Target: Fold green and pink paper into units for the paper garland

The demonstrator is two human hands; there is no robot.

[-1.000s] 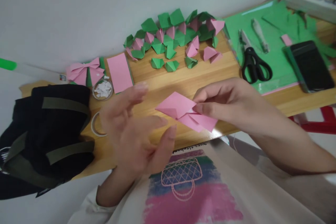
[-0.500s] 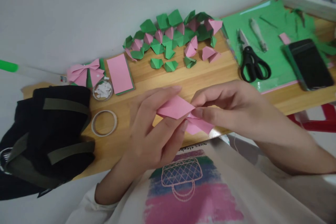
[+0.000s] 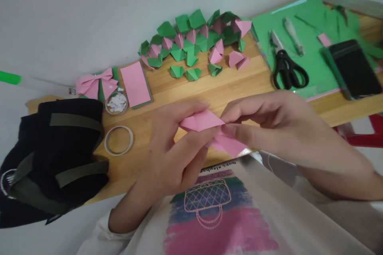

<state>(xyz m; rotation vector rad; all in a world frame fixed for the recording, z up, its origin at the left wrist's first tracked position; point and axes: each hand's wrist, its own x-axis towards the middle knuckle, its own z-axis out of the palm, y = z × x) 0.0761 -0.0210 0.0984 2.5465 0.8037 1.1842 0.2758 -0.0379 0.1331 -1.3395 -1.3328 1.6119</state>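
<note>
Paper [image 3: 202, 120] pinched, partly hidden by both hands' fingers [image 3: 194, 143]

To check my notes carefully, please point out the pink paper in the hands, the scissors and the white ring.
Pink paper [image 3: 204, 120]: head view, on its upper folded part.
Scissors [image 3: 283, 59]: head view, on the black handle near the blades.
White ring [image 3: 116, 153]: head view, on the lower part of its band.
</note>
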